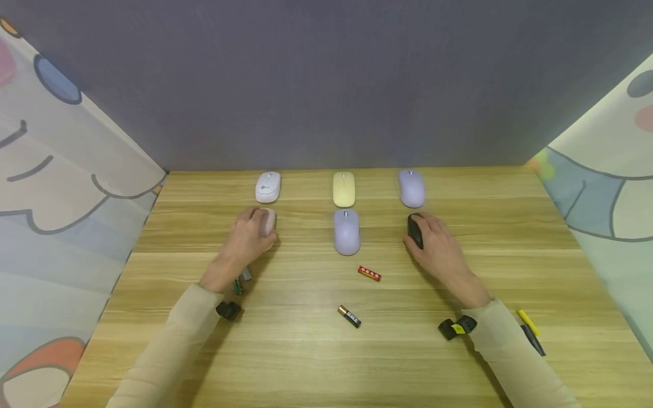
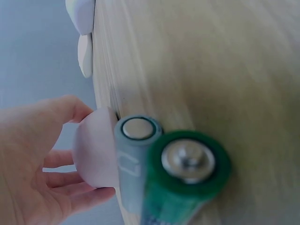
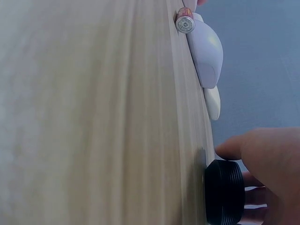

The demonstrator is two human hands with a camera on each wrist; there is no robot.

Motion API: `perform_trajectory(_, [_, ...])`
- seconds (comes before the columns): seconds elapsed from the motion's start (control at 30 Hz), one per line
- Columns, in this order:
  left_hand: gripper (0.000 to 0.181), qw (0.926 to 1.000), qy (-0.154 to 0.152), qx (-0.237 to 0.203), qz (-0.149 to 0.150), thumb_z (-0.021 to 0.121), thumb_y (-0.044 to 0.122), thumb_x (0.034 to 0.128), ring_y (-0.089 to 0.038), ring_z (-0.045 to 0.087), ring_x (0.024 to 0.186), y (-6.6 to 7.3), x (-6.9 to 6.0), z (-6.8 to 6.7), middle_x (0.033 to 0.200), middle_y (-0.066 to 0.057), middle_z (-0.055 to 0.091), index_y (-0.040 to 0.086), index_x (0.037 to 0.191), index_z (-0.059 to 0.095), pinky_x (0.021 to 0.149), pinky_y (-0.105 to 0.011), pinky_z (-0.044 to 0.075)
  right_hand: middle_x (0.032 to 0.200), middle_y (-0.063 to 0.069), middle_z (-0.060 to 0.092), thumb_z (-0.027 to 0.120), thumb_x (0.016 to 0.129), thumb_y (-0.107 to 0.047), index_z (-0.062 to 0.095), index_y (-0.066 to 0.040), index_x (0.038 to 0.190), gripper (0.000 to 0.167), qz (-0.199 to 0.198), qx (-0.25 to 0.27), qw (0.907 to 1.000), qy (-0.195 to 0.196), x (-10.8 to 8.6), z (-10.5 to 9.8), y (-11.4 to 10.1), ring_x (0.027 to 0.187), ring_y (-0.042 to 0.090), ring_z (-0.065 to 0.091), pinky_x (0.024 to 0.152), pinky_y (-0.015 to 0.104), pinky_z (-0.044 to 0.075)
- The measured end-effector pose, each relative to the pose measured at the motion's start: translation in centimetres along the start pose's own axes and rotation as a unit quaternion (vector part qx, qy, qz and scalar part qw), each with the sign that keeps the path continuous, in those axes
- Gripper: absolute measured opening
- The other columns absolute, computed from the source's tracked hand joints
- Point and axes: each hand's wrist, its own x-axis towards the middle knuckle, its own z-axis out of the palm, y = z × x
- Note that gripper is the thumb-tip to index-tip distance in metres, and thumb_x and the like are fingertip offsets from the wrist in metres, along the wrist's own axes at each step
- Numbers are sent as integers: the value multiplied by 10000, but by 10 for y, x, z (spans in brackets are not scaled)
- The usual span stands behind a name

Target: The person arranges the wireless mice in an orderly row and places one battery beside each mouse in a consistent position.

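My left hand grips a pale pink mouse below the white mouse; in the left wrist view the thumb and fingers hold the pink mouse from both sides. My right hand holds a black mouse just below the upper lavender mouse. In the right wrist view its thumb and fingers are around the black mouse, which rests on the table. Between the hands lies another lavender mouse, with a yellow mouse above it.
A red battery and a black battery lie mid-table. Beside the left forearm are a green battery and a grey battery. A yellow pen-like item and a dark one lie near the right sleeve.
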Motion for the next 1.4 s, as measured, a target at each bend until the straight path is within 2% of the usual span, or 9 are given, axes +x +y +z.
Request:
perform_trajectory(0.3, [526, 10000, 13, 9, -58, 693, 119, 894, -539, 569, 1190, -2, 2, 0, 1356, -390, 532, -165, 1315, 554, 863, -580, 612, 1426, 305, 541, 715, 974, -197, 556, 83, 1376, 515, 89, 3, 10000, -32, 0, 0, 1, 1317, 484, 509, 1048, 645, 487])
perform_trajectory(0.7, [539, 9999, -70, 108, -115, 702, 147, 906, -532, 547, 1234, -2, 3, 0, 1389, -379, 519, -139, 1337, 549, 908, -581, 596, 1428, 314, 537, 709, 980, -185, 555, 90, 1374, 505, 84, 12, 9999, -75, -1, -2, 0, 1310, 497, 512, 1036, 654, 488])
perform_trajectory(1.1, [558, 9998, -71, 174, -2, 721, 199, 951, -539, 544, 1232, -2, -1, 0, 1367, -380, 533, -150, 1345, 537, 955, -598, 566, 1430, 319, 533, 709, 979, -192, 552, 91, 1379, 515, 95, -12, 9999, -124, 0, -2, -1, 1315, 498, 507, 1044, 655, 483])
perform_trajectory(1.4, [551, 9996, -62, 260, 113, 721, 241, 976, -556, 544, 1249, 0, -2, -2, 1408, -370, 518, -85, 1389, 557, 994, -634, 542, 1466, 330, 477, 693, 992, -214, 501, 81, 1430, 562, 170, 77, 9996, -196, -1, -4, 0, 1325, 510, 484, 1045, 670, 470])
